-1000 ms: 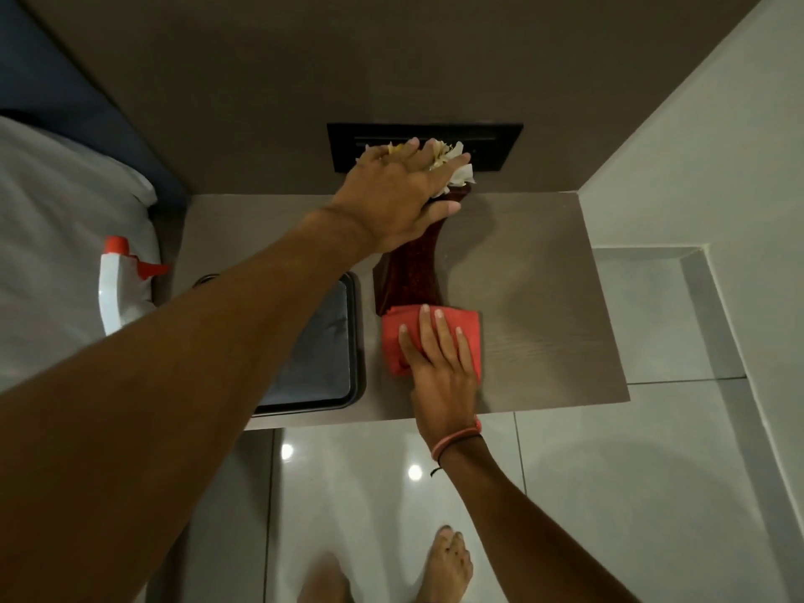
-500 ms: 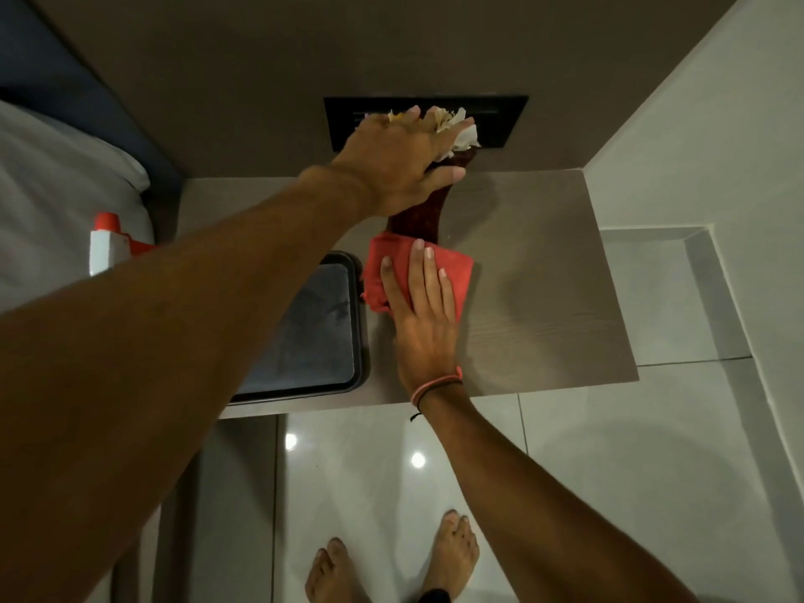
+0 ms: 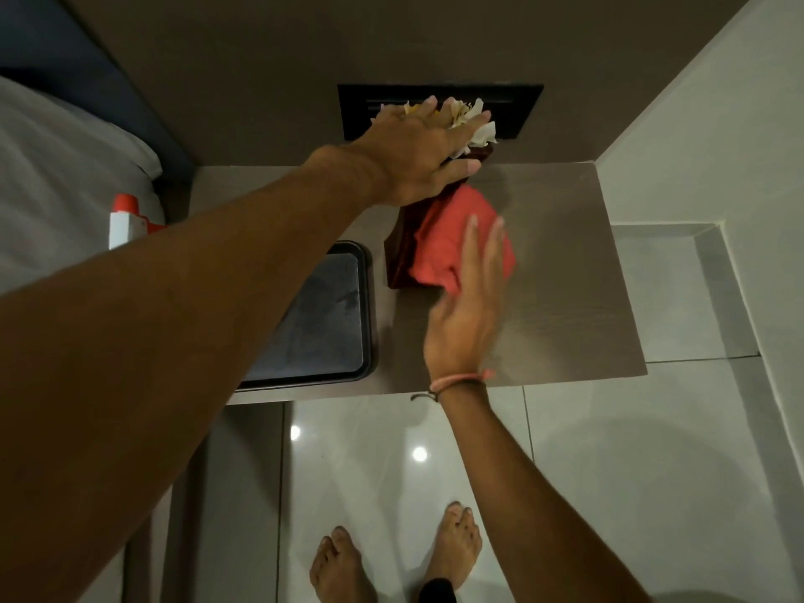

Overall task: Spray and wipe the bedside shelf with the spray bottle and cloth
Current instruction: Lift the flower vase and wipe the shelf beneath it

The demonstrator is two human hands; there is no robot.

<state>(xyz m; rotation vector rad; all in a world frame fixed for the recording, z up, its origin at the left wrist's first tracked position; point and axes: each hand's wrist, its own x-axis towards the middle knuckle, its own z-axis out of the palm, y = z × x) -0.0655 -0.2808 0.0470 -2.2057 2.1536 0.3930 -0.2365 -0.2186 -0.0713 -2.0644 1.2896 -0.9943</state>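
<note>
The bedside shelf (image 3: 565, 263) is a grey-brown wood panel fixed to the wall. A dark red vase (image 3: 398, 258) with pale flowers (image 3: 472, 119) stands on it, tilted back. My left hand (image 3: 417, 154) grips the vase around its top, just under the flowers. My right hand (image 3: 467, 306) presses flat on a bunched red cloth (image 3: 448, 237) on the shelf, right beside the vase base. The hand is blurred with motion. A white spray bottle with a red nozzle (image 3: 126, 215) lies on the bed at the left, partly hidden by my left arm.
A black tray (image 3: 322, 315) sits on the left part of the shelf. A black wall panel (image 3: 517, 111) is behind the flowers. White bedding (image 3: 56, 176) lies at left, a white wall (image 3: 718, 124) at right. My bare feet (image 3: 452, 546) stand on glossy floor tiles.
My right hand has slid the red cloth from the shelf's front up and then to the right beside the vase base. My left hand has kept hold of the vase top.
</note>
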